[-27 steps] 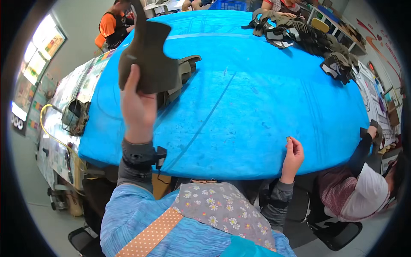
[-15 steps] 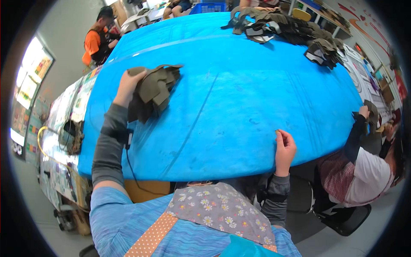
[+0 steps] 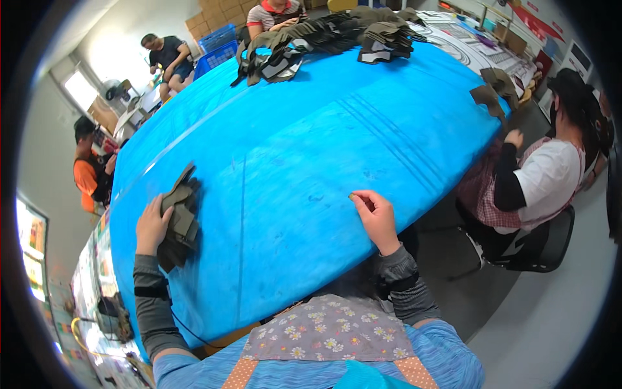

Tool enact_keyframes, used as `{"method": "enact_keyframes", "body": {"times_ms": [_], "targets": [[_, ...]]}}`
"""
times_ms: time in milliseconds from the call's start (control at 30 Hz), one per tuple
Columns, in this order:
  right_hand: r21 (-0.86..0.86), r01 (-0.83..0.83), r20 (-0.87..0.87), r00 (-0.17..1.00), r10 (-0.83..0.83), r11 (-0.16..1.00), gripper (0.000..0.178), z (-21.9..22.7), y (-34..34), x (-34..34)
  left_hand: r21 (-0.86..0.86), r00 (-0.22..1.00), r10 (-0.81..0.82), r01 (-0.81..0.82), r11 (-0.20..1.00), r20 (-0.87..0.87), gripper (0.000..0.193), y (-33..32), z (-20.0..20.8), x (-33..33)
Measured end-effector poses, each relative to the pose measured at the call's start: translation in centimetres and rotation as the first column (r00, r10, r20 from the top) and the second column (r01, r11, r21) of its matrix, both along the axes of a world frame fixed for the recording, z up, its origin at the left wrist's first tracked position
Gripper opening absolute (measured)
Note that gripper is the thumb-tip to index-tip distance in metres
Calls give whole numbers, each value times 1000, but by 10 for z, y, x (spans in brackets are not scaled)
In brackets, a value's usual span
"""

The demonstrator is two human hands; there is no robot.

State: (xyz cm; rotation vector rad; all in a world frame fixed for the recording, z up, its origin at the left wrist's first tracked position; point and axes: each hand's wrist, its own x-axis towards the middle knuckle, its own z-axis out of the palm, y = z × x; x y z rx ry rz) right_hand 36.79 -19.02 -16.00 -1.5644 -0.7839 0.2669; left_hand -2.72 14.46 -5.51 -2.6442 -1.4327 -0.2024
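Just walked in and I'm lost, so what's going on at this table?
At a blue table, a person's left hand rests against a stack of dark olive pieces. The right hand pinches a tiny yellowish thing, too small to identify. A larger heap of dark pieces lies toward the far edge. A co-worker sits to the right.

Near pile (image 3: 182,223) at left, far pile (image 3: 324,35) across the table (image 3: 285,149)

The left hand (image 3: 152,227) touches the near pile's left side. To the right, over the table, the right hand (image 3: 377,220) pinches a small thing (image 3: 352,196). Crates (image 3: 216,59) stand beyond the table, far left. One person (image 3: 262,18) is behind the far pile; another (image 3: 551,172) sits right of the table.
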Motion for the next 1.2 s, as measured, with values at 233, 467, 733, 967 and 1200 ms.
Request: {"method": "enact_keyframes", "body": {"times_ms": [233, 467, 733, 967, 1200], "targets": [[144, 44, -248, 969, -7, 989, 18, 4, 7, 0, 165, 887, 174, -113, 980, -427, 59, -42, 44, 71], [50, 48, 1, 999, -48, 998, 17, 8, 2, 5, -173, 792, -609, 607, 776, 50, 58, -119, -21, 128], [-118, -182, -170, 972, 161, 976, 19, 3, 25, 29, -521, 833, -513, 538, 662, 208, 66, -97, -71, 113], [-431, -534, -137, 836, 532, 728, 28, 58, 91, 94, -541, 774, -615, 584, 605, 149, 84, -94, -71, 118], [-373, -215, 334, 877, 346, 903, 29, 42, 273, 170, -596, 796, -590, 541, 593, 135, 93, -84, -65, 121]]}}
